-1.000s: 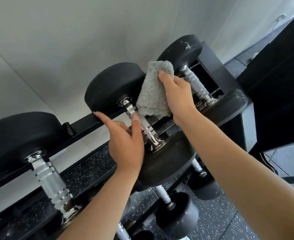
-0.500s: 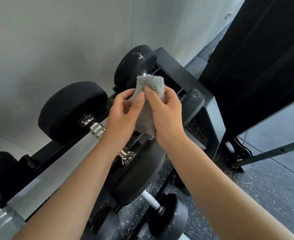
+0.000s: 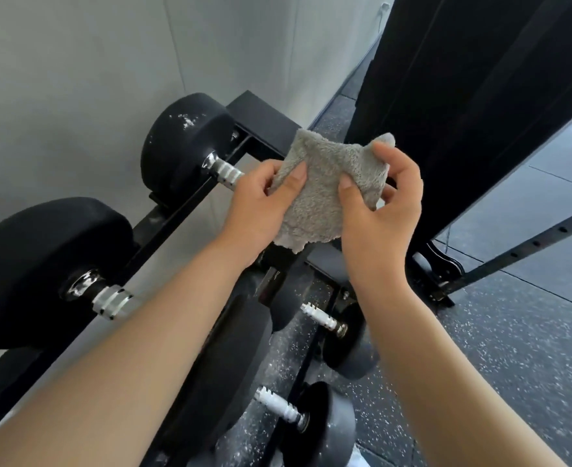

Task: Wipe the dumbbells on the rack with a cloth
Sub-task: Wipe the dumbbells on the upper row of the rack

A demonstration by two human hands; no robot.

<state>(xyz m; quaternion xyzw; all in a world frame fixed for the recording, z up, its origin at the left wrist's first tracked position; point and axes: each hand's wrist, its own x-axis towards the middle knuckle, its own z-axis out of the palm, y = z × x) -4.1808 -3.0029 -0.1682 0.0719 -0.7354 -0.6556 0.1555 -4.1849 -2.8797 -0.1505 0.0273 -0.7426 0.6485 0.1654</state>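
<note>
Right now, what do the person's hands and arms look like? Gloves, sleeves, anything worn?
Nothing worn that shows. The left hand and right hand are bare: no gloves, rings, watch or wristband. The left forearm and right forearm are uncovered all the way to the frame edge, with no sleeve or markings in view. The thumbnails look plain and unpainted.

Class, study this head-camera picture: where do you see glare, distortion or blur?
Head view: glare glints off the chrome dumbbell handle; wide-angle distortion slants the rack and stretches the forearms; the cloth, pinched by left hand and right hand, looks sharp.
</note>
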